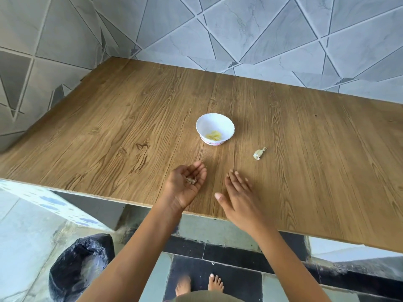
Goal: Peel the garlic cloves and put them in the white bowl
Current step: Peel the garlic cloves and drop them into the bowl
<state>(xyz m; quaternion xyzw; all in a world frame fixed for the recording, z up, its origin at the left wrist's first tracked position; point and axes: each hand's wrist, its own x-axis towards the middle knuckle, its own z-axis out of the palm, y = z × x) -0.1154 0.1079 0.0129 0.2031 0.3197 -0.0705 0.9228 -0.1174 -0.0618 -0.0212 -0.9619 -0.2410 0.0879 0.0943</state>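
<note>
Several peeled cloves (214, 135) lie in white bowl (229, 127). One unpeeled-looking clove (259, 154) waits on desk (130, 127). My left hand (185, 188) cups peel scraps (191, 181), palm open; right hand (242, 197) flat, empty.

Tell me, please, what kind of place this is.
Most likely a home kitchen: a wood-grain counter set against tiled walls, a white bowl with peeled garlic on it, and a bin lined with a black bag on the floor beside.
</note>
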